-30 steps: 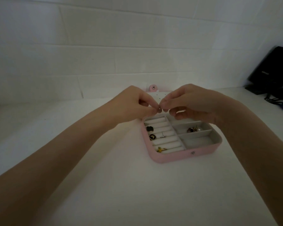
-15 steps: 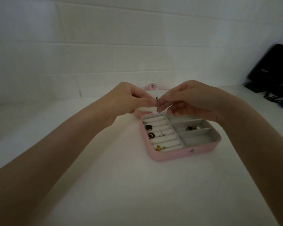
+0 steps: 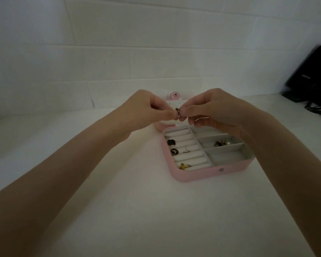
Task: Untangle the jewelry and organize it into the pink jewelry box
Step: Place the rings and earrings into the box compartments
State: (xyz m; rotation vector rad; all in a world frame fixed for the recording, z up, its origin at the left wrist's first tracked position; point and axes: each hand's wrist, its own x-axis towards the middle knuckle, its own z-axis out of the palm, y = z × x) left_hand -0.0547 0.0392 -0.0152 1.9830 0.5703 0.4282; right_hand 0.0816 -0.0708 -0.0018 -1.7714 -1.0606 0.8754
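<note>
The pink jewelry box (image 3: 208, 173) lies open on the white table, its lid (image 3: 175, 95) tipped back behind my hands. Its ring rolls hold a black square piece (image 3: 171, 142), a black round piece (image 3: 174, 151), a small silver stud (image 3: 186, 151) and a gold ring (image 3: 184, 166). A side compartment holds a few earrings (image 3: 220, 143). Above the box's far end, my left hand (image 3: 146, 110) and my right hand (image 3: 211, 110) meet fingertip to fingertip and both pinch one small dark piece of jewelry (image 3: 177, 110). Its shape is too small to tell.
A white block wall stands close behind the table. A black device (image 3: 311, 75) with cables (image 3: 319, 108) sits at the far right. The nearest box compartment (image 3: 228, 156) holds nothing.
Both hands have risen slightly above the box while still pinching the small piece between them. The box and its contents have not moved.
</note>
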